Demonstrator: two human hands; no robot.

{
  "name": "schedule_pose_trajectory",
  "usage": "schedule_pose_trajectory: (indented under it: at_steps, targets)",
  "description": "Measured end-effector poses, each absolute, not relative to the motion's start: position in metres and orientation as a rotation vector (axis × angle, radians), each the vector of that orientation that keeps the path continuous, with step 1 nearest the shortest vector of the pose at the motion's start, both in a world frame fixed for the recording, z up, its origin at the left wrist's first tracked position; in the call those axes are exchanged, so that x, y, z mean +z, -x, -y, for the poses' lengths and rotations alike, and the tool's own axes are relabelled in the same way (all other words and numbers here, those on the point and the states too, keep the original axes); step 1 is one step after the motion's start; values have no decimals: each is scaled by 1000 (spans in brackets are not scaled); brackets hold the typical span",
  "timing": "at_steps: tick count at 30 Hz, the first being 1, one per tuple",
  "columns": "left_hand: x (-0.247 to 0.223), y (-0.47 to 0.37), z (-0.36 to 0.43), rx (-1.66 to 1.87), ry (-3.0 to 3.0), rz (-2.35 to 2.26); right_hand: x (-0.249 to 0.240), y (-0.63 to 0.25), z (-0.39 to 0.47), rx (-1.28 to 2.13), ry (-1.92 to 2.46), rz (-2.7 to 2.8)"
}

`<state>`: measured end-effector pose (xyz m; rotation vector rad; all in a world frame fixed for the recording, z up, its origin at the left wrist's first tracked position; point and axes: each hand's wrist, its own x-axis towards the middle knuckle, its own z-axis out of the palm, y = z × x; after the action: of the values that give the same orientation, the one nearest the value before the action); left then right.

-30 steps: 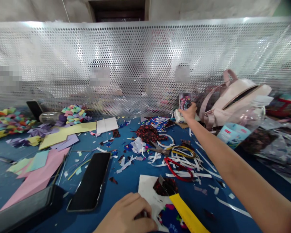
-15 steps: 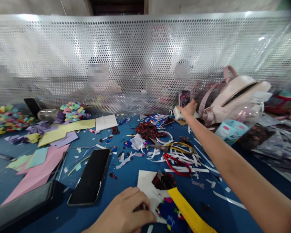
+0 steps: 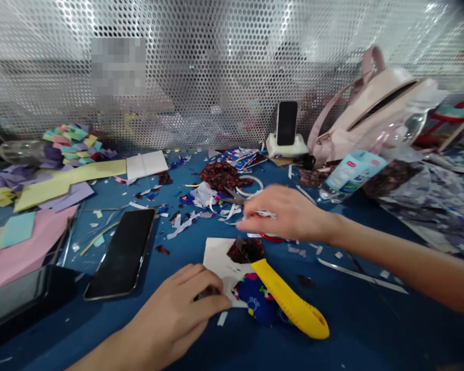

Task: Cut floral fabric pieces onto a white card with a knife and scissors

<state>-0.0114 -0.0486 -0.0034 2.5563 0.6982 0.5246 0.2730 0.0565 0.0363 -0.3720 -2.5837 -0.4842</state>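
Note:
My left hand (image 3: pixel 185 304) rests at the left edge of a white paper piece (image 3: pixel 213 252), fingers curled in and thumb close to them; anything inside the grip is hidden. Dark red patterned fabric (image 3: pixel 257 248) and blue printed fabric (image 3: pixel 257 304) lie on and beside the paper. Across them is a yellow-handled knife (image 3: pixel 294 299), its blade tip over the red fabric. Fingers stretched out, my right hand (image 3: pixel 282 214) is above the scissors (image 3: pixel 235 197) and covers most of them; nothing shows in its grasp.
A black phone (image 3: pixel 121 257) lies at left. Another phone (image 3: pixel 286 123) stands upright in a white holder (image 3: pixel 274 147) at the back. Nearby are a pink backpack (image 3: pixel 386 103), a plastic bottle (image 3: pixel 402 129), coloured paper sheets (image 3: pixel 42 226) and scattered scraps. A perforated metal panel (image 3: pixel 201 77) borders the table.
My right hand has left the standing phone and come back toward me over the scissors. That phone's screen has gone dark. My left hand stays by the paper. The view has tilted downward.

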Motion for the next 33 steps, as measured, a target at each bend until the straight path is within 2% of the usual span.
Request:
schedule_pose_trajectory:
  at_steps: [2, 5, 11, 14, 16, 20, 22, 24, 29, 33]
  targets:
    - [-3, 11, 48, 527, -2558, -703, 31, -281, -27, -503, 166, 2724]
    - [-2, 11, 47, 526, -2566, -711, 23, -292, -4, -500, 136, 2807]
    - [-2, 10, 46, 542, -2596, -720, 19, -298, -5, -587, -62, 2738]
    - [-3, 10, 46, 546, -2600, -701, 17, -300, -10, -568, -7, 2613]
    - [-3, 11, 46, 542, -2589, -698, 15, -299, -8, -351, 134, 2500]
    - [-4, 12, 47, 545, -2582, -689, 14, -287, 11, 521, 525, 2038]
    - [-4, 11, 48, 532, -2597, -692, 18, -279, 21, 837, 671, 1975]
    - [-3, 11, 48, 507, -2615, -693, 21, -274, 28, 925, 690, 2100]
    - [-2, 10, 49, 491, -2640, -667, 5, -272, 33, 756, 614, 2207]
    - [-1, 10, 49, 488, -2643, -664, -9, -273, 32, 826, 497, 2214]
